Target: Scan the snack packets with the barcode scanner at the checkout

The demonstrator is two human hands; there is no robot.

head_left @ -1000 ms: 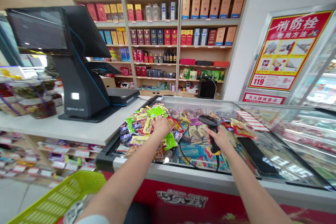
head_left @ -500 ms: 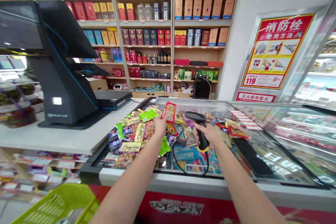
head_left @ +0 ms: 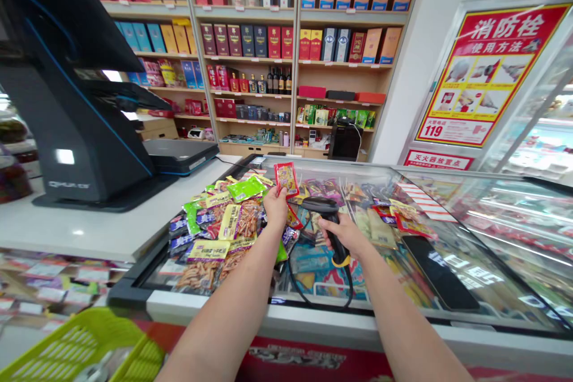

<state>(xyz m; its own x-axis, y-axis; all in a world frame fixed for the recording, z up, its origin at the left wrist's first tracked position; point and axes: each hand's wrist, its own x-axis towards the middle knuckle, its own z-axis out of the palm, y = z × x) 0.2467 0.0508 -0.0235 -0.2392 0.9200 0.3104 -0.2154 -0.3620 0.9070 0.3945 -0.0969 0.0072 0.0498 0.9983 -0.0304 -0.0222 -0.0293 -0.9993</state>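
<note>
Between the fingers of my left hand (head_left: 276,208) is a small red snack packet (head_left: 286,179), held up above the freezer's glass top. My right hand (head_left: 344,234) wraps round the handle of a black barcode scanner (head_left: 320,205), whose head points left toward the packet. From its yellow-tipped handle end a black cable (head_left: 293,277) loops over the glass. Left of my hands lies a heap of snack packets (head_left: 208,249), with a bright green packet (head_left: 246,188) on top. A smaller group of red and yellow packets (head_left: 408,218) lies right of my right hand.
A black phone (head_left: 441,271) rests on the glass at the right. On the left, a checkout terminal (head_left: 85,131) stands on a white counter (head_left: 111,230). A green basket (head_left: 89,343) is below at the lower left. Shelves of boxes (head_left: 250,42) line the back wall.
The camera view has shifted, so the terminal and the heap sit farther left. The red packet stays in my left hand, and the scanner stays in my right.
</note>
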